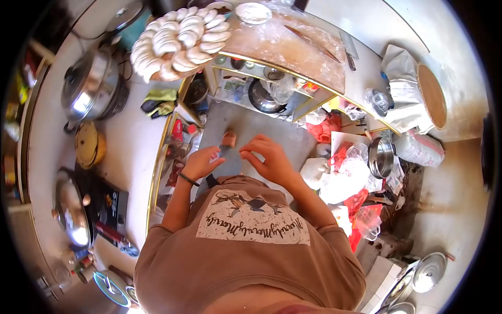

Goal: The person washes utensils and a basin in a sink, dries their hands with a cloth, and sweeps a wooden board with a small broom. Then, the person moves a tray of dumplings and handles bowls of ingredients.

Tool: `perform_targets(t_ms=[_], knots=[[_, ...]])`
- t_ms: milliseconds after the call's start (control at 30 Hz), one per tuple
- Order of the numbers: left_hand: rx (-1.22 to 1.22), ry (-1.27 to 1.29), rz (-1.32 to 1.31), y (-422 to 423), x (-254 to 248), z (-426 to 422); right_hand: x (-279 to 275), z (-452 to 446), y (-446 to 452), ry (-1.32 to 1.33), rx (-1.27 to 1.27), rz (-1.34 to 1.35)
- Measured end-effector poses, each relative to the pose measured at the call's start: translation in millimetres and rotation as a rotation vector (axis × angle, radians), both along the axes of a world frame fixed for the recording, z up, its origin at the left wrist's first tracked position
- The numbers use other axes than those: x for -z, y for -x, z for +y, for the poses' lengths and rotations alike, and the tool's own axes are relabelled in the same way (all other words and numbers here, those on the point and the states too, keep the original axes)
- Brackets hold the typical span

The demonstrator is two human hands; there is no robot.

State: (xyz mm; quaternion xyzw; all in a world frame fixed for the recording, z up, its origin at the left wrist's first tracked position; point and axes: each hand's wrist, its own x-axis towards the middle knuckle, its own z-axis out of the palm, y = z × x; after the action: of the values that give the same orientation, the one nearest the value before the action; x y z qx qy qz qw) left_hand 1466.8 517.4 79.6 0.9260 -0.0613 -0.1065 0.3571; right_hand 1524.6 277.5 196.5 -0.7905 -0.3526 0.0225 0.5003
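Observation:
My left hand (201, 163), with a dark band round its wrist, is held in front of my brown shirt (251, 261). Its thumb and fingers are apart, and I see nothing held between them. To its right is my right hand (266, 157), fingers loosely curved and thumb apart, holding nothing visible. The two hands do not touch each other. Below them show the floor (246, 120) and a brown shoe (228, 138). Farther off, pleated dumplings (183, 36) cover a round tray beside a floury wooden board (293, 52).
On the left counter stand a steamer pot (91, 86), a yellow pot (89, 145) and a lidded pan (73, 209). A knife (350, 60) lies right of the board. Plastic bags (348, 178) and a metal pot (381, 157) crowd the right side.

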Motion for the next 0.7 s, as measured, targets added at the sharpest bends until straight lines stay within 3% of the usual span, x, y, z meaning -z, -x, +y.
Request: perform_targets(t_ms=[133, 267, 467, 700], knots=[[-0.014, 0.056, -0.139, -102, 16, -30, 21, -49, -80, 0.141, 0.224, -0.082], [-0.048, 0.008, -0.423, -273, 18, -72, 26, -91, -153, 0.192, 0.329, -0.062], [-0.101, -0.275, -0.662, -513, 42, -122, 34, -156, -219, 0.324, 0.507, 0.047], [0.061, -0.639, -0.464, -575, 65, -138, 53, -228, -266, 0.287, 0.659, 0.230]])
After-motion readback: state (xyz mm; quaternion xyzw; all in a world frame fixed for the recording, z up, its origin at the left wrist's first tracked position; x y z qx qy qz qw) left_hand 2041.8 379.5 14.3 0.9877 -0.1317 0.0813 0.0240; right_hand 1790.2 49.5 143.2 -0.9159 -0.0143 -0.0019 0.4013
